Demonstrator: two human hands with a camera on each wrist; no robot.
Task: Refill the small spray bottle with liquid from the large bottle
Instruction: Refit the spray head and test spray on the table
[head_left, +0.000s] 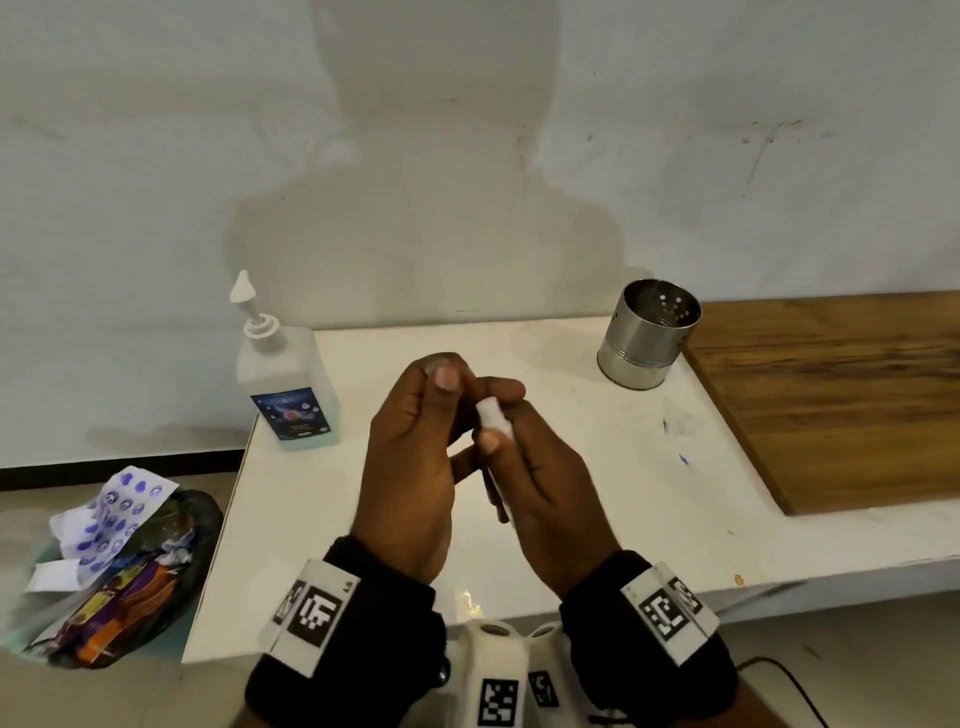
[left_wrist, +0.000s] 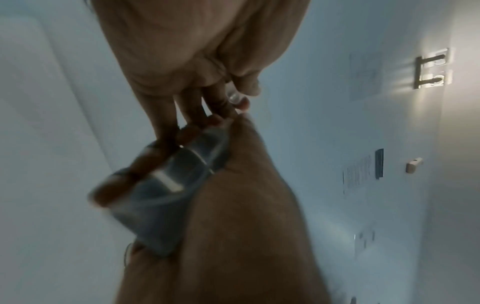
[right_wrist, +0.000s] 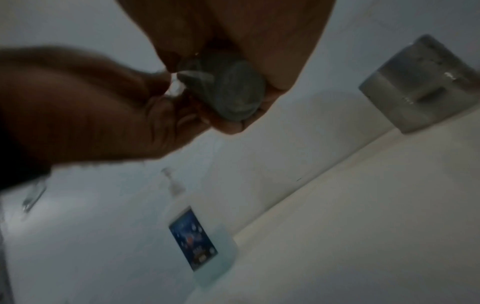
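— Holding anything, those two hands?

— Both are working on the small spray bottle above the middle of the counter. The right hand is wrapping its fingers round the clear body, which is tilting up and away from the person, and the thumb is lying along the side just under the white top.

— And the left hand?

— It is curling its fingertips in beside the bottle's upper end. From the left wrist camera a thumb and finger are pinching a small clear piece just above the body; I cannot tell whether that piece is still seated on the bottle.

— Where is the large bottle sitting?

— It is standing upright at the far left corner of the counter, near the wall, well apart from the hands. Its white pump is on, a blue label is facing the person, and pale blue liquid is showing near the bottom.

— Anything else lying around?

— A perforated steel holder is standing at the far right of the counter beside a wooden surface, and a bin of wrappers and crumpled paper is sitting on the floor to the left
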